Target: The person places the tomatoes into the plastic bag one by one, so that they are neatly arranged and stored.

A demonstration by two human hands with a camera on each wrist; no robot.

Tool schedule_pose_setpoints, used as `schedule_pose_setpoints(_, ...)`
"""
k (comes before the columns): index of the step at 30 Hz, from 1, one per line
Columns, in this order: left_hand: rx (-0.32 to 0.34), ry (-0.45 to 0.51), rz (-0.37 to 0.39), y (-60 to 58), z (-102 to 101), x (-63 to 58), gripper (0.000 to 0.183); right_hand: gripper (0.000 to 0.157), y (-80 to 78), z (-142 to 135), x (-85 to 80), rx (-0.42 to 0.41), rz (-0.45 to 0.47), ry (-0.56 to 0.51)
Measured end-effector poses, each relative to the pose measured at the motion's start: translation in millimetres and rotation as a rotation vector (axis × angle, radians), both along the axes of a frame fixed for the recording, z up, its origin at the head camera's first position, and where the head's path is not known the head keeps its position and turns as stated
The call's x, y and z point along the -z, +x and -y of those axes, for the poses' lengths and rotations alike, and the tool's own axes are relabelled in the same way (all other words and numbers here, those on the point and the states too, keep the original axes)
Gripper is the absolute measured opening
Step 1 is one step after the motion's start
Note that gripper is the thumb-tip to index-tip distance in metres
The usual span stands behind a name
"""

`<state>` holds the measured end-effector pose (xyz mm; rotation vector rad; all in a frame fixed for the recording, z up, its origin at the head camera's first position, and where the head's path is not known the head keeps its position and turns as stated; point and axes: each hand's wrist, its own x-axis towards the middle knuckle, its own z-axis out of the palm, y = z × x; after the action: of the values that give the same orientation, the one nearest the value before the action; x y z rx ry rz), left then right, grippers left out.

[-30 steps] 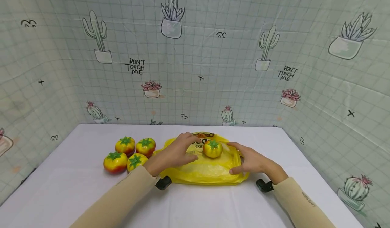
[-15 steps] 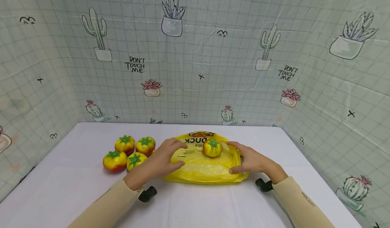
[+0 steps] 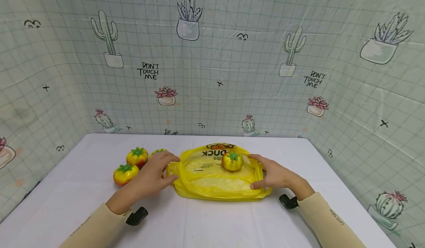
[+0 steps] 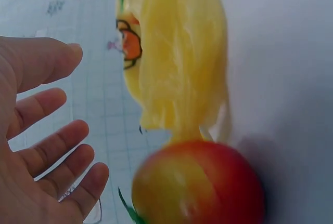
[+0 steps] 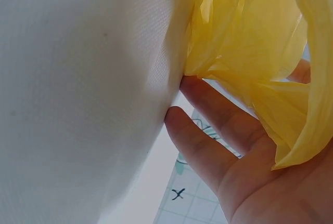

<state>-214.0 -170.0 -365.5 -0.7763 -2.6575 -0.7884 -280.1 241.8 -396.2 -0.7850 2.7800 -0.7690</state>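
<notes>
A yellow plastic bag (image 3: pixel 209 187) with mirrored DUCK lettering lies flat on the table. On it sits one yellow-and-red tomato-like fruit (image 3: pixel 232 163) with a green leafy top. My left hand (image 3: pixel 149 178), fingers spread, hovers over the loose fruits left of the bag, hiding some of them. In the left wrist view, a red-and-yellow fruit (image 4: pixel 200 187) lies just off the fingertips, which hold nothing. My right hand (image 3: pixel 273 173) is at the bag's right end, thumb and fingers apart. The right wrist view shows the bag's handle (image 5: pixel 291 125) lying against the palm, with two fingertips at the tablecloth.
Two loose fruits stand further left, one nearer (image 3: pixel 125 175) and one behind it (image 3: pixel 137 156). A white cloth covers the table (image 3: pixel 212 222). Cactus-printed fabric (image 3: pixel 212 56) encloses the back and sides.
My left hand has moved left from over the bag to the group of fruits, uncovering the bag's left end and lettering. The right hand and the fruit on the bag stay put.
</notes>
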Motion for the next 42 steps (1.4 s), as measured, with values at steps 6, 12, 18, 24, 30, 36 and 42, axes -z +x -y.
schedule_pose_setpoints(6, -0.048, -0.001, -0.006, 3.1, 23, 3.1, 0.038, 0.098, 1.1, 1, -0.4, 0.007, 0.004, 0.005)
schedule_pose_setpoints(12, -0.089, 0.009, 0.0, 5.3, 44, 7.1, 0.037, 0.099, 1.4, 2, -0.8, 0.008, -0.003, 0.013)
schedule_pose_setpoints(18, -0.164, -0.011, -0.023, 4.6, 64, 10.5, 0.038, 0.099, 0.9, 1, -0.2, 0.001, 0.005, 0.006)
schedule_pose_setpoints(24, -0.205, 0.006, 0.007, 3.6, 79, 11.1, 0.04, 0.099, 0.8, 1, 0.3, 0.003, 0.0, 0.014)
schedule_pose_setpoints(30, -0.231, 0.02, 0.016, 4.6, 91, 12.6, 0.04, 0.099, 0.4, 2, -0.3, 0.005, -0.004, 0.018)
schedule_pose_setpoints(36, -0.258, 0.018, 0.076, 6.1, 97, 12.4, 0.044, 0.099, 0.8, 2, -1.7, 0.007, 0.002, 0.019)
schedule_pose_setpoints(42, -0.289, 0.007, 0.125, 5.6, 103, 15.5, 0.053, 0.1, 1.7, 2, -2.3, 0.002, 0.004, 0.016)
